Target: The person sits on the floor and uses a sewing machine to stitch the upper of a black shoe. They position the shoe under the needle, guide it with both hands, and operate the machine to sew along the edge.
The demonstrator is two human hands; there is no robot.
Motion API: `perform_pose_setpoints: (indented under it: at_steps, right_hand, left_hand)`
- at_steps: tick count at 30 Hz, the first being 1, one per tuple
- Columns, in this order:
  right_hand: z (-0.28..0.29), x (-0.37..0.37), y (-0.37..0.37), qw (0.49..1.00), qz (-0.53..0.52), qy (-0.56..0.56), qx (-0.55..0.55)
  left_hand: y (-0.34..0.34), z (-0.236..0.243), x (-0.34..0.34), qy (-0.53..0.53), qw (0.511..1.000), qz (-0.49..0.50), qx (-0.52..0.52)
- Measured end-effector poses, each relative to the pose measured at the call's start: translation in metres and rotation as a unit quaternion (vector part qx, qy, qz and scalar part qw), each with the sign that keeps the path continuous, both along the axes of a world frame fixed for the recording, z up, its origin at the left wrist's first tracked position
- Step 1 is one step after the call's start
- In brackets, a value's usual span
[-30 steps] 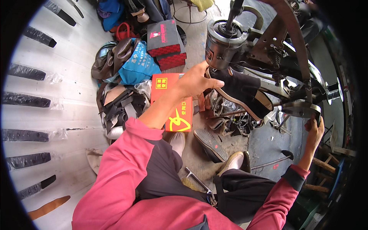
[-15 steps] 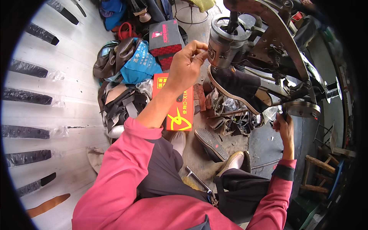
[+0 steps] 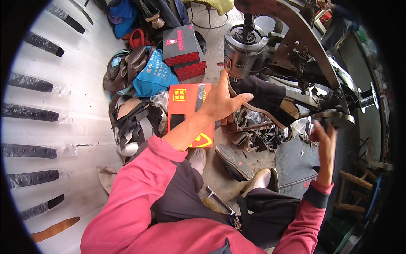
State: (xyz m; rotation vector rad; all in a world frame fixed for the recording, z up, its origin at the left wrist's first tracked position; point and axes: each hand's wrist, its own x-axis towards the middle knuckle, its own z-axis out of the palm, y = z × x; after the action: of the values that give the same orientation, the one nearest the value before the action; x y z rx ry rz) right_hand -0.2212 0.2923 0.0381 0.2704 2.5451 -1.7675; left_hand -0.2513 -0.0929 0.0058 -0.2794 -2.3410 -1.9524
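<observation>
1. Two bare hands. Left hand (image 3: 222, 103), 1 o'clock: thumb and forefinger spread wide against black soft-upper, tan-edged shoe (image 3: 266, 91) at 2, under steel cylindrical machine head (image 3: 245, 53); grip unclear.
2. Right hand (image 3: 326, 142), 3 o'clock: loosely curled, blurred, by round metal wheel (image 3: 334, 116); contact unclear.
3. Risks, my read: slack left hold skews shoe; fingertips near head could get pinched.
4. Worn grey floor (image 3: 292, 163); white wall (image 3: 91, 139) at 9.
</observation>
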Motion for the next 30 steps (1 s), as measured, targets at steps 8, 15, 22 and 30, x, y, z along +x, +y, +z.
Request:
perform_pose_setpoints:
  at_steps: [8,15,22,30]
  right_hand:
    - [0.000,-0.023,0.121,0.982,-0.171,0.074,0.000]
    - [-0.070,-0.014,0.065,0.985,-0.055,-0.131,0.100]
    - [0.016,-0.002,0.032,0.998,-0.027,0.055,0.034]
    - [-0.046,-0.021,0.119,0.988,-0.151,0.008,0.023]
  left_hand:
    - [-0.005,0.002,-0.003,-0.108,0.990,-0.043,0.085]
    - [0.018,-0.016,-0.010,-0.029,0.970,-0.056,0.233]
    - [0.013,-0.012,-0.010,-0.113,0.977,-0.040,0.177]
    - [0.015,0.002,-0.004,-0.101,0.988,0.020,0.116]
